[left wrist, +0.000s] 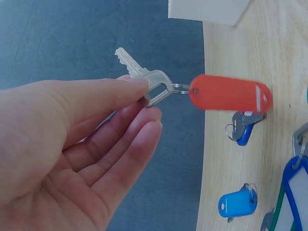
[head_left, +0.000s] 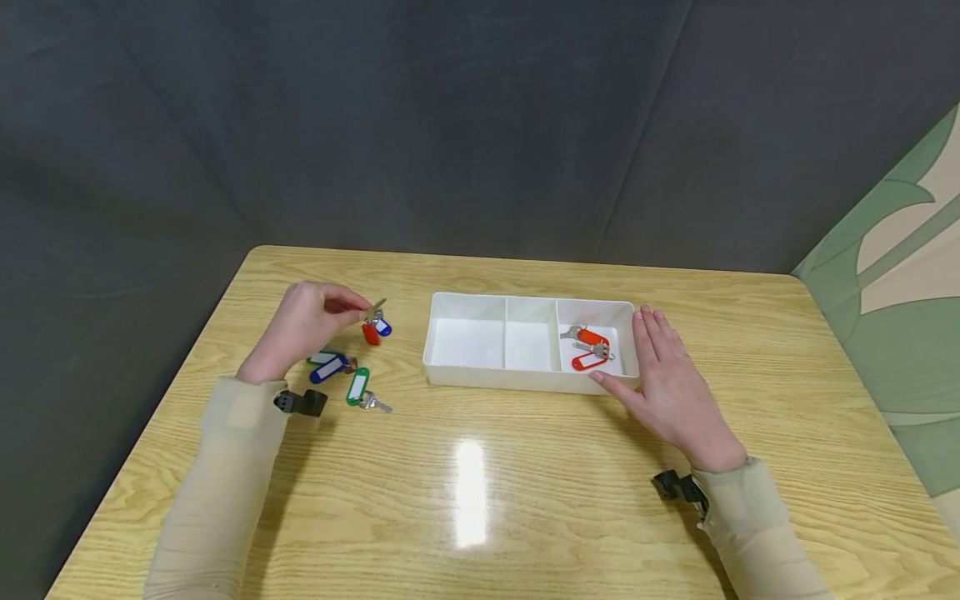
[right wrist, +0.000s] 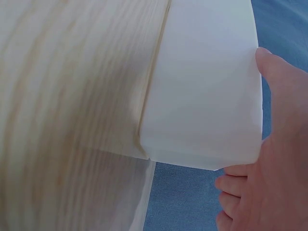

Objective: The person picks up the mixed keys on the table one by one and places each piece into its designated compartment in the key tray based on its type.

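My left hand [head_left: 300,329] pinches a key [left wrist: 130,62] between thumb and fingers, above the table's left side. A red key tag [left wrist: 231,94] hangs from its ring. Below that hand lie other tagged keys: a green tag [head_left: 358,385] with a silver key, a dark blue tag [head_left: 328,368] and a blue tag [head_left: 383,327]. My right hand [head_left: 671,387] rests against the right end of a white divided tray [head_left: 465,346]. Its fingers lie straight along the end wall, and the thumb touches the front rim. Keys with red tags [head_left: 588,362] lie in the tray's right compartment.
The tray's left and middle compartments show only bare white floor. A wooden table [head_left: 570,492] carries everything. Behind it hangs a dark cloth [head_left: 465,125], and a green leaf-patterned cloth [head_left: 907,333] is at the right.
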The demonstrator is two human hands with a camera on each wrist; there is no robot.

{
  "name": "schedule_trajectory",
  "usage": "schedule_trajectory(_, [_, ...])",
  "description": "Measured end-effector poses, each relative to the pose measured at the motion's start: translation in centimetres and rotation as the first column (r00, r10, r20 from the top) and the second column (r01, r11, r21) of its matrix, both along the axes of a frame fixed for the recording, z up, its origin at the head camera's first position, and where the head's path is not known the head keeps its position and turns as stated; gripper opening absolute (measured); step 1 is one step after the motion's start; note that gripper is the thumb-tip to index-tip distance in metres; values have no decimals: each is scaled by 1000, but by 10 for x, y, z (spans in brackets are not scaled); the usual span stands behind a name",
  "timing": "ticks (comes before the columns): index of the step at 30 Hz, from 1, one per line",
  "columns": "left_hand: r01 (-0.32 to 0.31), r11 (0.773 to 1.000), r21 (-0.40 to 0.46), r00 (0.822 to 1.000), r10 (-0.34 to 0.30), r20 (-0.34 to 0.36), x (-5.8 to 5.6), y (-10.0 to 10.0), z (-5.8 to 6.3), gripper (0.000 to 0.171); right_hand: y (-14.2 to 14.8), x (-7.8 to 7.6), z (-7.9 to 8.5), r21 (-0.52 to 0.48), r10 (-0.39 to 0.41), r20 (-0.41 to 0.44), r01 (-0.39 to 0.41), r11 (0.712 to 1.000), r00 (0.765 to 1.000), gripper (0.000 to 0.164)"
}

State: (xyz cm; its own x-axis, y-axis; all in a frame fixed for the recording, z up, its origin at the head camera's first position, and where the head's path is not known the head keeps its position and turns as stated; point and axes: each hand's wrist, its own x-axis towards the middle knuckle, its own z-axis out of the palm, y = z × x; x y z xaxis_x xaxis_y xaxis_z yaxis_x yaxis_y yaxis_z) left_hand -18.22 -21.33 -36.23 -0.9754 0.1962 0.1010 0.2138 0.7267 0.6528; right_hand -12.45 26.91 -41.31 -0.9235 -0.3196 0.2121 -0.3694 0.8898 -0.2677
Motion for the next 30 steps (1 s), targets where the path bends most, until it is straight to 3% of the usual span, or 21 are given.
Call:
schedule_trajectory(9, [-4,998,55,1000,4,6,-1,2,2,13,0,0,0,-4,1,-7,-1,1000,1000,101])
schedule_trajectory(21, [11,996,92,999,-6,-47,-3,6,5,15,-1,0,1,-8,6,-5,-6,1000,1000,101])
schedule_trajectory(30, [-38,986,165,998,46,-44,-2,14,7,14,0,1,2,-9,10,-7,-10,1000,1000,100])
